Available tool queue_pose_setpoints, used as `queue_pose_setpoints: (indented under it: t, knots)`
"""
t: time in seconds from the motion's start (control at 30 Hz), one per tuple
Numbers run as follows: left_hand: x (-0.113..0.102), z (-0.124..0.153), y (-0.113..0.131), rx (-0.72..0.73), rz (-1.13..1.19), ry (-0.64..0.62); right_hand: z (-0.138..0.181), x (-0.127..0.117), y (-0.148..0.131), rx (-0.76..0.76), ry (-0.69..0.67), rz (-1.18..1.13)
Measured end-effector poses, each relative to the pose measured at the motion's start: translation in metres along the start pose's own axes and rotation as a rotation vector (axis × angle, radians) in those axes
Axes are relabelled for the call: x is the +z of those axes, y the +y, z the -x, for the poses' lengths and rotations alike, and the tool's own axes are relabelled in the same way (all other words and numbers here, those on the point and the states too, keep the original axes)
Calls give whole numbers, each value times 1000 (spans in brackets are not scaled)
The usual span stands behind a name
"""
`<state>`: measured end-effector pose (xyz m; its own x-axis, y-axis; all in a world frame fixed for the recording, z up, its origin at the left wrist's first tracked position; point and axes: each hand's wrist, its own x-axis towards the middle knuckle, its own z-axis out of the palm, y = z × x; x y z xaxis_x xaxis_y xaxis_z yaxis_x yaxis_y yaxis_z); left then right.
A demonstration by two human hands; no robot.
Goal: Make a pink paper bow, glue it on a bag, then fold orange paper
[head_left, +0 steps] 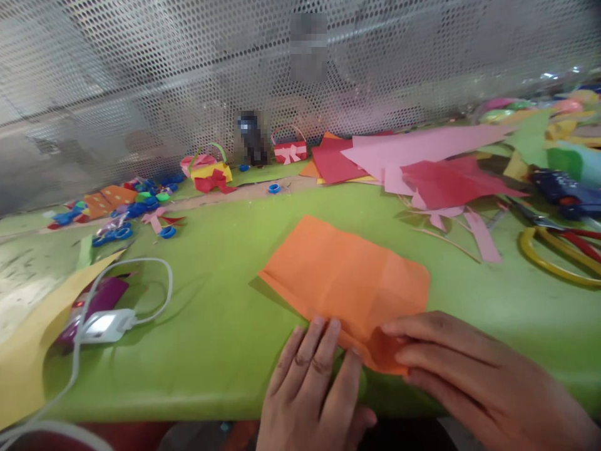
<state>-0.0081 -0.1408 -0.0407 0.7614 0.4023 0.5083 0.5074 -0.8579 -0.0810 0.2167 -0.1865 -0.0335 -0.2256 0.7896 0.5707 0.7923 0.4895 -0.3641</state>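
A creased sheet of orange paper (338, 269) lies on the green table in front of me, its near edge partly folded up. My left hand (312, 379) rests at that near edge, fingers stretched out and slightly apart, with the fingertips touching the paper. The near right corner is between the fingers and thumb of my right hand (451, 363), where the paper curls up. Part of the folded edge is hidden by my fingers.
White cable and device (107, 326) lie at left beside yellow paper (28, 351). Small paper baskets (290, 152) stand along the perforated metal screen (188, 75). At right are pink sheets (422, 150), yellow-handled scissors (539, 257) and a dark blue tool (570, 191).
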Motion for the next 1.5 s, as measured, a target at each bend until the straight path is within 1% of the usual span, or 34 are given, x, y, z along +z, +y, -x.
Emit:
queue_pose_setpoints:
  t: [0.07, 0.23, 0.4, 0.53, 0.7, 0.83, 0.9, 0.93, 1.03, 1.07, 1.2, 1.33, 1.37, 1.4, 1.5]
  knots:
    - [2, 3, -1, 9, -11, -7, -3, 1, -1, 6, -4, 22]
    - [4, 6, -2, 13, -21, -22, -12, 10, -5, 71, 59, 154]
    - [4, 7, -3, 20, 12, 6, -14, 19, -8, 140, 2, 261]
    - [6, 7, -4, 22, 28, 24, -17, 21, -12, 131, 3, 335]
    - [8, 6, -8, 29, 37, 32, -20, 21, -14, 151, -1, 325]
    - [7, 4, -8, 23, 51, 50, -22, 21, -12, 128, -15, 343]
    - [11, 4, -3, -22, 59, 92, -23, 20, -11, 117, -29, 350]
    - [15, 4, 0, -64, 63, 139, -23, 20, -11, 115, -35, 350]
    - [30, 4, 10, -190, 67, 362, -23, 21, -11, 114, -37, 346]
    - [34, 4, 12, -191, 59, 397, -22, 21, -11, 114, -34, 345]
    - [43, 3, 14, -106, -8, 348, -21, 24, -11, 119, -34, 338]
    - [42, -1, 13, -167, -7, 457, -22, 23, -10, 122, -39, 319]
    - [40, -1, 13, -169, -9, 448, -22, 23, -10, 118, -39, 317]
    - [37, -1, 12, -157, -13, 406, -23, 23, -10, 111, -41, 316]
    - [25, 1, 10, -103, -24, 204, -23, 23, -10, 106, -44, 327]
